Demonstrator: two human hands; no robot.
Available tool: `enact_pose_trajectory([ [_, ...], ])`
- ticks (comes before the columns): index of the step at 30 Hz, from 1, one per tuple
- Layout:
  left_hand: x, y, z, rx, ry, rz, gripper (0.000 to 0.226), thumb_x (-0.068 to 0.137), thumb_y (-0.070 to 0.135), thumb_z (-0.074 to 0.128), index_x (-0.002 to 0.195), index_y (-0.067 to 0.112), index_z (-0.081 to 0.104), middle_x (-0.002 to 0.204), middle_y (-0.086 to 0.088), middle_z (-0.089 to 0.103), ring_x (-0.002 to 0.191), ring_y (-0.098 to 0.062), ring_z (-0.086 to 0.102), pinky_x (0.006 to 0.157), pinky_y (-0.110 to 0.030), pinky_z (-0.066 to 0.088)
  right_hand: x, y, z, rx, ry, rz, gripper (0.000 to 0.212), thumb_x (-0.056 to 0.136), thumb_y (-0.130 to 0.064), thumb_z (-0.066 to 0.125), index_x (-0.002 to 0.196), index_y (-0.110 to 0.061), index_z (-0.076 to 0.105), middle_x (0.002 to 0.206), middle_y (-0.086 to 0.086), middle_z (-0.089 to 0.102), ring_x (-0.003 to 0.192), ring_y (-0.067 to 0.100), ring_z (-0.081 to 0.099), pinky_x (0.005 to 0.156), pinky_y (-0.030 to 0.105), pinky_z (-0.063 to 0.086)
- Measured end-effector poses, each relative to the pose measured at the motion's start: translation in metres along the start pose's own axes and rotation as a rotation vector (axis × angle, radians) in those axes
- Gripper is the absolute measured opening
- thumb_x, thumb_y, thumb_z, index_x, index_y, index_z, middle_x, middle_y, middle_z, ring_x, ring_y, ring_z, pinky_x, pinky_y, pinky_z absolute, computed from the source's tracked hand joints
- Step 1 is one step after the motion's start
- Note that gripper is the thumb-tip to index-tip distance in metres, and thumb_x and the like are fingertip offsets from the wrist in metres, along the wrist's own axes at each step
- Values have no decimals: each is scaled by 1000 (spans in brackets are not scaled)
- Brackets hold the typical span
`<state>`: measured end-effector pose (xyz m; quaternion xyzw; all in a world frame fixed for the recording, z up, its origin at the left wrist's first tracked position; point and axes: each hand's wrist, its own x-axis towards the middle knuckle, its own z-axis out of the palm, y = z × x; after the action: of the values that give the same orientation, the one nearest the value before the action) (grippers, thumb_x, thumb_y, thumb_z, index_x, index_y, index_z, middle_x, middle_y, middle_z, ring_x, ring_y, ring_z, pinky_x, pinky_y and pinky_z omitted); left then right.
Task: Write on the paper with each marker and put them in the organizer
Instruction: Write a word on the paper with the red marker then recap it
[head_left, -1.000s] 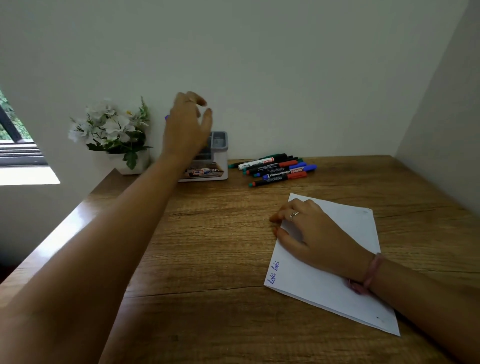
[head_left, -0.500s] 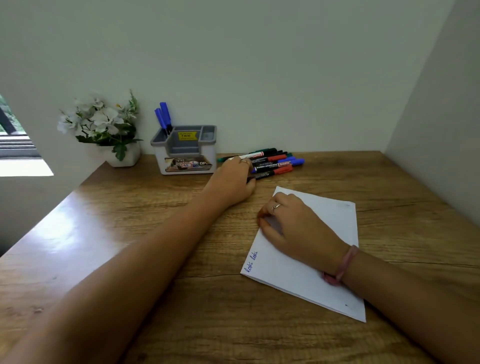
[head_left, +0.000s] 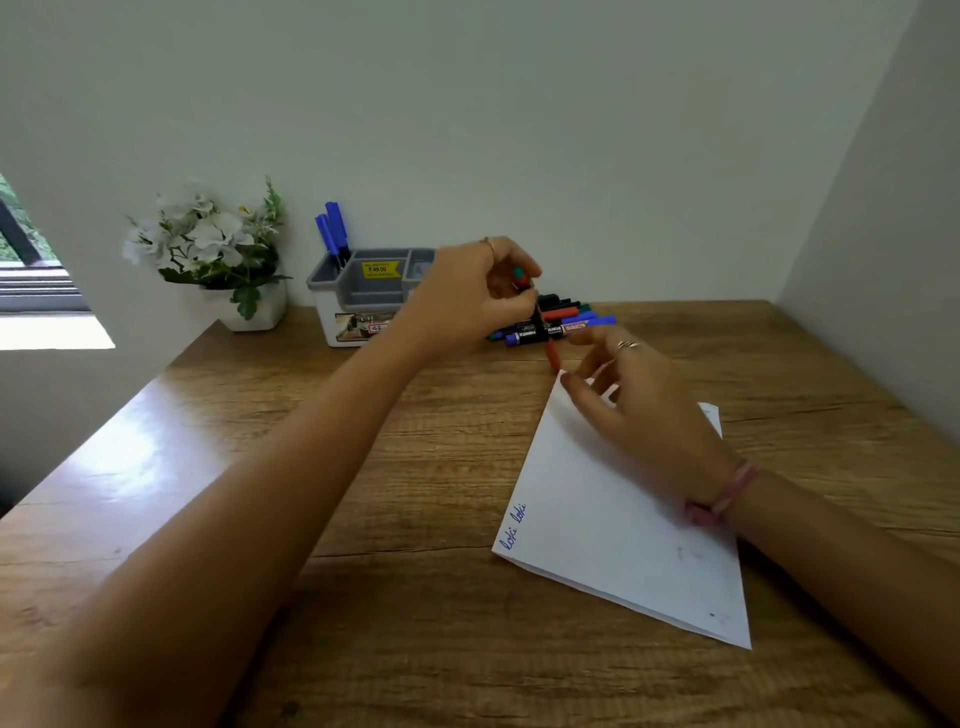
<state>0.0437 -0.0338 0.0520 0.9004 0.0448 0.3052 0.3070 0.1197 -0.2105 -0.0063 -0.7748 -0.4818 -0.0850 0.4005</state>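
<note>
Centrally, left hand (head_left: 470, 299) clenched on a red marker (head_left: 546, 332), held upright-tilted, cap end down near the paper's (head_left: 613, 519) upper corner. Right hand (head_left: 639, 410) hovers over the paper, grip released, fingers spread. Behind: marker pile (head_left: 566, 322) on table (head_left: 363, 493), partly blocked by both hands. Organizer (head_left: 358, 291), centre-left, holds two blue markers (head_left: 332, 228); its right end hidden by the left hand. Flower pot (head_left: 249, 306) upper left. Held marker blurred.
</note>
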Motion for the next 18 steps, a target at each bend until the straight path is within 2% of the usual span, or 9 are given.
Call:
enact_pose_trajectory([
  [3,-1,21,-14,-110,-75,43,23,80,14,71,102,14,64,86,6,66,74,-3,65,70,-11,51,7,4,-7,117,60,104,40,85,-20,66,121,-28,50,73,-7,60,61,4,55,55,10,40],
  [5,-3,35,-15,-113,-133,94,26,79,15,72,103,14,64,88,6,68,76,-3,67,71,-12,51,8,5,-8,232,-7,127,42,84,-22,69,122,-28,52,68,-5,62,59,-1,56,58,8,41],
  [7,-4,46,-12,-123,-185,137,30,78,16,73,106,15,63,91,6,69,79,-4,68,74,-13,52,8,5,-5,345,-94,144,30,83,-26,69,111,-23,57,67,4,66,59,1,60,59,13,45],
  [9,-6,50,-5,-146,-219,172,41,78,19,74,116,17,59,96,5,69,83,-4,68,78,-15,53,8,3,-4,399,-118,148,15,87,-24,64,96,-12,64,67,7,68,57,6,61,55,18,47],
  [11,-5,46,0,-110,-251,188,57,77,26,75,128,18,50,109,6,65,90,-2,65,80,-11,50,8,1,-7,459,-119,165,16,92,-22,58,89,-9,67,72,3,71,59,11,62,53,21,46],
  [13,-4,37,3,48,-376,133,67,76,36,73,134,20,44,120,8,59,97,1,59,81,-4,44,9,-2,-14,632,-110,257,21,93,-24,55,90,-7,67,75,4,71,63,14,61,56,25,46],
  [14,-4,31,5,155,-468,102,65,77,40,71,132,19,45,118,9,58,98,1,57,82,-5,42,11,-2,-18,766,-108,326,24,94,-26,52,92,-6,66,73,4,69,63,14,60,57,26,46],
  [16,-5,24,12,294,-633,85,41,86,40,61,116,14,52,99,12,61,85,1,57,78,-13,45,12,-2,-24,962,-117,432,30,96,-30,46,93,-7,66,67,5,64,60,13,58,56,23,46],
  [18,-6,24,19,278,-696,76,19,95,32,48,99,14,51,81,13,56,73,-1,57,69,-17,45,11,1,-26,1019,-149,456,33,98,-31,41,94,-10,66,67,4,63,58,12,57,56,23,47],
])
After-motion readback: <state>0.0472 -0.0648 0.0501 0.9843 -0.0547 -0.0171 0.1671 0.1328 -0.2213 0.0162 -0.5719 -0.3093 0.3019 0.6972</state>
